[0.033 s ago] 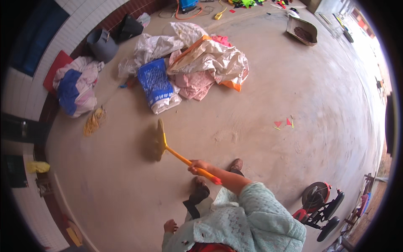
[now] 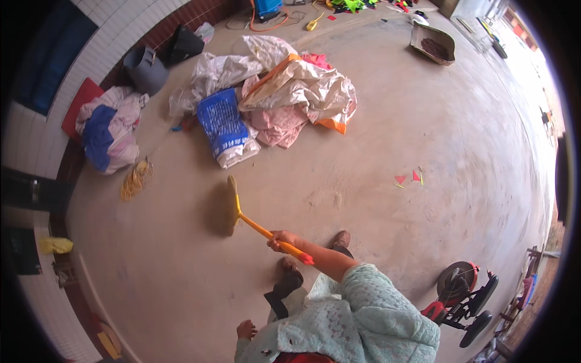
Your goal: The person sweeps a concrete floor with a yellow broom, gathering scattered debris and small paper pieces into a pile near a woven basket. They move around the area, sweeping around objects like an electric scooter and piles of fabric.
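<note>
My right hand (image 2: 280, 241) is wrapped round the yellow-orange handle of a broom (image 2: 255, 226), near its red-tipped end. The broom reaches out to the left, and its dark, flat head stands edge-up just over or on the concrete floor; whether the bristles touch it I cannot tell. Low at my left side hangs my left hand (image 2: 246, 330), its fingers loosely bent and nothing visible in it. Beyond the broom head lies a heap of crumpled woven sacks (image 2: 311, 91), with a blue-and-white sack (image 2: 224, 124) at its near edge.
A coil of yellow rope (image 2: 137, 179) and a cloth bundle (image 2: 109, 130) lie by the left wall, near a grey bucket (image 2: 145, 69). Far right sits a dustpan-like scoop (image 2: 433, 45) with dark material. Small red scraps (image 2: 416, 175) dot the floor. A red-and-black wheeled machine (image 2: 460, 296) stands at right.
The view has shifted slightly, so the sacks sit a little lower and further left. My right hand and the broom have moved slightly left; the grip is the same.
</note>
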`<action>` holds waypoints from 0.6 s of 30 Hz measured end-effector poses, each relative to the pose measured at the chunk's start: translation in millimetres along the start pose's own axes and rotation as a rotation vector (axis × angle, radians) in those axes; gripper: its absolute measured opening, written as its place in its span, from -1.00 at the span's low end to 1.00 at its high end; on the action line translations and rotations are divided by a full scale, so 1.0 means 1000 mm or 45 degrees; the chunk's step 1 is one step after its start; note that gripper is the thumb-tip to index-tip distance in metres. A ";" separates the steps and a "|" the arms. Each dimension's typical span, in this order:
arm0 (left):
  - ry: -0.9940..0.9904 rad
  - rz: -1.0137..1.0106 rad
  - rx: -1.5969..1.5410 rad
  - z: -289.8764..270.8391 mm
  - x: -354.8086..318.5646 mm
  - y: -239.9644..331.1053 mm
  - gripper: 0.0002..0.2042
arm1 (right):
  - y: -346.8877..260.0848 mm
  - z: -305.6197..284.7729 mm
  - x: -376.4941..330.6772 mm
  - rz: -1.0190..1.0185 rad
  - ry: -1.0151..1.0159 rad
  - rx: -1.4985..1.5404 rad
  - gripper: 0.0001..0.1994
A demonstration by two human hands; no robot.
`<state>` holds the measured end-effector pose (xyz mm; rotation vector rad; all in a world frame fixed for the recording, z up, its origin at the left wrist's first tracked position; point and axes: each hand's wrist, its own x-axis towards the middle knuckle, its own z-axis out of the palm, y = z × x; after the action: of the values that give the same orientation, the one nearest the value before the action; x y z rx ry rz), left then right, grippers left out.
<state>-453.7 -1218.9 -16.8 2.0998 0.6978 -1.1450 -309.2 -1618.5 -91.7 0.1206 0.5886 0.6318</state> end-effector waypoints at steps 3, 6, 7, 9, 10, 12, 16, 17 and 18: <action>0.039 0.088 -0.057 -0.003 0.001 -0.011 -0.70 | -0.030 -0.004 -0.001 0.070 -0.054 0.241 -0.78; -0.046 0.268 -0.032 -0.002 0.003 -0.005 -0.70 | -0.071 -0.054 -0.063 0.059 -0.329 0.455 -0.90; -0.082 0.338 -0.026 0.002 0.002 0.004 -0.70 | -0.079 -0.050 -0.097 -0.048 -0.375 0.429 -0.89; -0.117 0.432 0.128 0.010 0.015 0.025 -0.72 | -0.097 -0.079 -0.155 -0.217 -0.313 0.527 -0.89; -0.120 0.474 0.195 0.015 0.023 0.032 -0.73 | -0.103 -0.076 -0.188 -0.296 -0.239 0.549 -0.90; -0.139 0.276 0.155 0.032 0.061 0.047 -0.75 | -0.116 -0.102 -0.245 -0.625 -0.045 0.339 -0.83; -0.174 0.266 0.060 0.050 0.029 0.134 -0.76 | -0.127 -0.108 -0.338 -1.026 0.359 0.255 -0.64; -0.184 0.308 0.031 0.058 0.015 0.162 -0.76 | -0.127 -0.108 -0.358 -0.986 0.413 0.265 -0.52; -0.209 0.338 0.057 0.060 0.020 0.172 -0.74 | -0.120 -0.107 -0.375 -1.057 0.516 0.169 -0.52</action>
<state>-354.8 -1373.0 -11.4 2.0341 0.3088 -1.1736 -549.2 -1942.4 -33.5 -0.1330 0.9915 -0.2009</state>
